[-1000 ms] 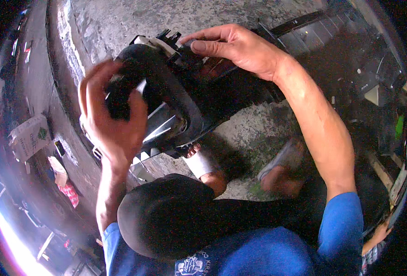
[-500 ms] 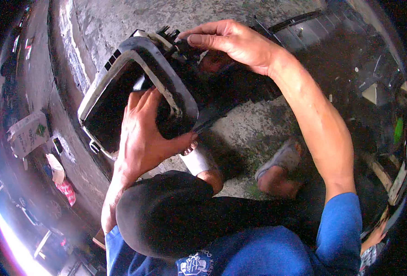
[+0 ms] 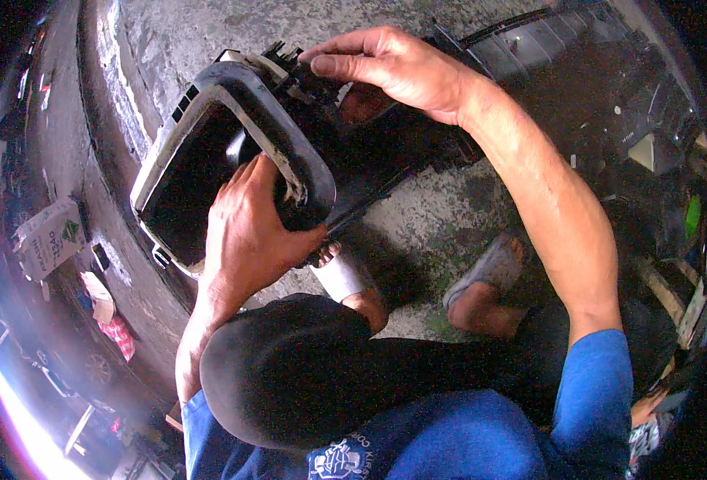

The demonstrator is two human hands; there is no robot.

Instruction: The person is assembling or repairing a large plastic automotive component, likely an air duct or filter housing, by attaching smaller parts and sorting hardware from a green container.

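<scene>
Now my left hand [image 3: 245, 232] clamps the black plastic housing [image 3: 209, 152] while my right hand [image 3: 393, 68] pinches its connector [image 3: 289, 60]. Pulling crooked could snap that brittle clip, I reckon.

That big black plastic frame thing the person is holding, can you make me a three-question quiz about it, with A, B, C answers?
1. Where is the left hand on the black plastic frame?
A. On its lower right rim
B. Flat on the ground, away from it
C. On the person's knee

2. What colour are the person's sleeves?
A. Red
B. Blue
C. Yellow

3. How is the frame held?
A. Lying alone on the ground
B. Held up in both hands over the concrete floor
C. Hanging from a hook

Answers:
1 A, the left hand's fingers wrap over the rim at the frame's lower right side.
2 B, both short sleeves at the shoulders are blue.
3 B, the left hand grips the rim while the right hand pinches the clips at its top end, with the floor below.
</scene>
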